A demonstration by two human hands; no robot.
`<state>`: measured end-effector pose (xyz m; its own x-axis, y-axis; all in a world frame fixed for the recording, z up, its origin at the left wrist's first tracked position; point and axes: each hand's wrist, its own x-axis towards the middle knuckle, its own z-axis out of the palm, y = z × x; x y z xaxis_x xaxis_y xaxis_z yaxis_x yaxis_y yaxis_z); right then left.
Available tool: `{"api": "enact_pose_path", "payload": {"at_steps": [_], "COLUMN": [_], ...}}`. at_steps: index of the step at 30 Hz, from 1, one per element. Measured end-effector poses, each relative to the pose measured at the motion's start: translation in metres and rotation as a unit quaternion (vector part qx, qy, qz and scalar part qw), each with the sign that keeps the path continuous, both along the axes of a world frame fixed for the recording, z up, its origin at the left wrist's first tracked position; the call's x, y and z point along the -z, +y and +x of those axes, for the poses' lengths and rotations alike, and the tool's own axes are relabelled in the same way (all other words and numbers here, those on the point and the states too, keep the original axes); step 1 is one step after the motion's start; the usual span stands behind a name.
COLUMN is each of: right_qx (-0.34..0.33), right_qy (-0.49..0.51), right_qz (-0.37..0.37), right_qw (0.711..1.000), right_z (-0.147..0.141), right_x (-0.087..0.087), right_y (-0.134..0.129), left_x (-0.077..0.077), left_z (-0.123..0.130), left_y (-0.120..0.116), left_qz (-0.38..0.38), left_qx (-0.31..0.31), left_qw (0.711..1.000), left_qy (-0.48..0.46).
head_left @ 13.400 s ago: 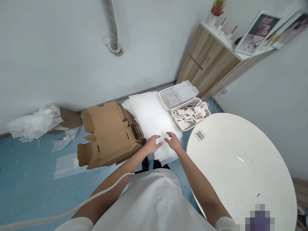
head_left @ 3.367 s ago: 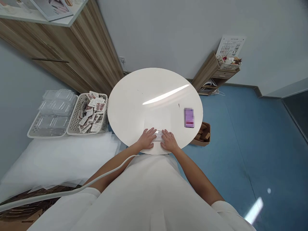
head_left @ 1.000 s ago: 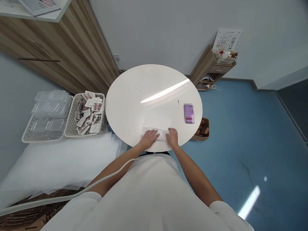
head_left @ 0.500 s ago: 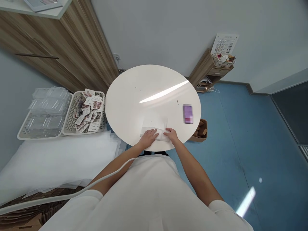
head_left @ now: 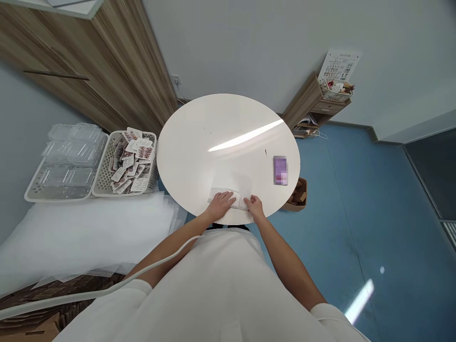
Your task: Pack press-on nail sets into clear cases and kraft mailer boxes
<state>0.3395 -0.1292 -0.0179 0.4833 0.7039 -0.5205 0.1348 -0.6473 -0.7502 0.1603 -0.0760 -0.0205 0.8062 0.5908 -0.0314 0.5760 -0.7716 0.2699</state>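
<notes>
A thin, translucent white sheet [head_left: 233, 180] lies folded near the front edge of the round white table [head_left: 199, 137]. On its folded left part my left hand [head_left: 220, 206] rests flat, fingers stretched out and pressing it down. My right hand [head_left: 254, 207] has its fingers closed at the sheet's right edge, thumb toward the fold. Whether anything is wrapped inside the fold I cannot tell.
A pixelated purple phone-like item [head_left: 280, 170] lies on the table's right. To the left stand a basket of printed packets [head_left: 130, 164], a basket of clear plastic boxes [head_left: 71, 161] and stacked white sheets [head_left: 99, 232]. A cardboard box [head_left: 299, 195] is on the floor.
My right hand has shifted slightly down along the sheet's right edge, and the sheet's right part looks more spread out. My left hand stays in place on the fold.
</notes>
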Motion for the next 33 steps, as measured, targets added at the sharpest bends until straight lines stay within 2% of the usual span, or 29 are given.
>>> {"api": "enact_pose_path", "payload": {"at_steps": [4,12,18,23,28,33], "right_qx": [-0.005,-0.025,-0.089,-0.157,-0.205,-0.245], "right_qy": [0.001,0.008,0.018,0.05,0.027,-0.034], "right_qz": [-0.004,0.009,0.021,0.009,0.006,0.025], "right_qw": [1.0,1.0,0.996,0.986,0.978,0.969], "right_z": [0.005,0.011,-0.001,-0.004,-0.001,0.003], "right_x": [0.001,-0.007,-0.016,-0.019,-0.017,-0.015], "right_y": [0.004,0.03,0.05,0.058,0.059,0.051], "left_x": [0.0,0.0,-0.003,-0.013,-0.022,-0.017], "left_z": [0.003,0.016,0.012,0.006,0.007,0.003], "left_y": [0.003,0.009,0.004,-0.003,-0.009,-0.007], "left_qz": [-0.005,-0.002,-0.022,-0.027,-0.017,-0.011], "left_qx": [-0.002,-0.044,-0.036,-0.061,-0.002,0.013], "left_qw": [1.0,0.999,0.999,0.998,1.0,1.0], "left_qy": [-0.017,-0.016,0.0,-0.013,-0.014,0.001]}}
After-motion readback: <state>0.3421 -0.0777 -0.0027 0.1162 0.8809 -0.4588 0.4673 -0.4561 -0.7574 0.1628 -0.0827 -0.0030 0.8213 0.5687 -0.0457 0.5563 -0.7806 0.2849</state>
